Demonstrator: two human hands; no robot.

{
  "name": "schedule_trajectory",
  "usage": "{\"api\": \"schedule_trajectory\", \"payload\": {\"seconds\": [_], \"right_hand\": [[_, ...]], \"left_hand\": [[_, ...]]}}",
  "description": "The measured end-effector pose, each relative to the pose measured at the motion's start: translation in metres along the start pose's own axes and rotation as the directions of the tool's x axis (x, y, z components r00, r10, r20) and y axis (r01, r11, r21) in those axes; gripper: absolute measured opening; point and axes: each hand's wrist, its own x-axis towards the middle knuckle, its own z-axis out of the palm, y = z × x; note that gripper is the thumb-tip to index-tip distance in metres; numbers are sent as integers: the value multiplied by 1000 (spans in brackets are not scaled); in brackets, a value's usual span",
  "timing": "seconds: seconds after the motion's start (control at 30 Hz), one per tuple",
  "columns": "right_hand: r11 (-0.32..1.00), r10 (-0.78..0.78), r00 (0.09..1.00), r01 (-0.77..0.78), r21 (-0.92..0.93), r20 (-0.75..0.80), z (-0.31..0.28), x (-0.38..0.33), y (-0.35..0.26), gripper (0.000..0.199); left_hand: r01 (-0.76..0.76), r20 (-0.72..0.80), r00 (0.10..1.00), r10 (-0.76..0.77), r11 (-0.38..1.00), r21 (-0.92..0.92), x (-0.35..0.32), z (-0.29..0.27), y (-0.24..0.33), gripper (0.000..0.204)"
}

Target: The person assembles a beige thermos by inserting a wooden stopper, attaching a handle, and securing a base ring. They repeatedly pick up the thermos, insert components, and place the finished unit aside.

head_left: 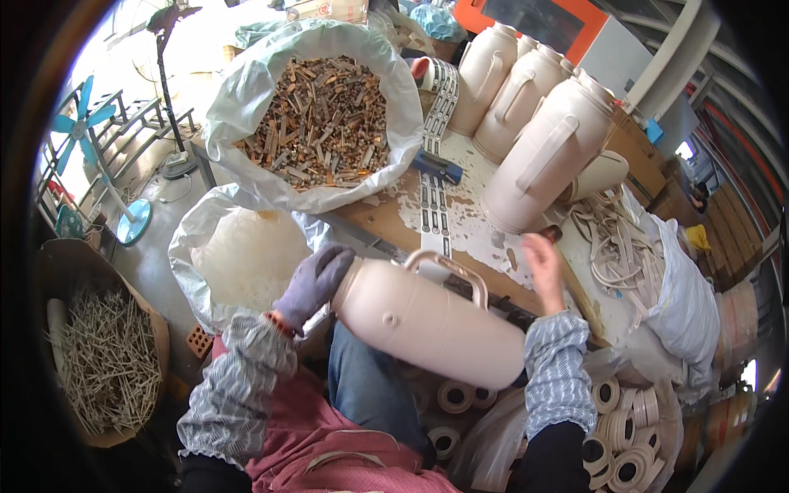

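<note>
Pale pink jug (436,324) lies tilted across the lap, lower centre of the head view, its narrower left end gripped in the gloved left hand (316,283), while the bare right hand (544,267) hangs open, off the body, right of centre! Steadying the jug looks like the step in hand, and the next move seems to call for bringing those free fingers back to it. Smooth, matte, plastic-looking curves with a looped handle (450,263), against a crinkled white sack (234,107) of splintery brown pieces (325,123), upper left of centre!
</note>
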Motion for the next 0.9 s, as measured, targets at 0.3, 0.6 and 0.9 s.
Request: {"api": "schedule_trajectory", "payload": {"seconds": [0.3, 0.6, 0.9], "right_hand": [[875, -44, 994, 88, -477, 103, 10, 36, -16, 50], [798, 136, 827, 235, -555, 546, 84, 49, -101, 50], [927, 273, 781, -57, -372, 561, 57, 45, -63, 46]], "left_hand": [[27, 161, 979, -122, 869, 495, 64, -18, -25, 35], [16, 154, 981, -118, 841, 541, 62, -17, -24, 31], [-26, 177, 982, -62, 890, 454, 63, -18, -39, 32]]}}
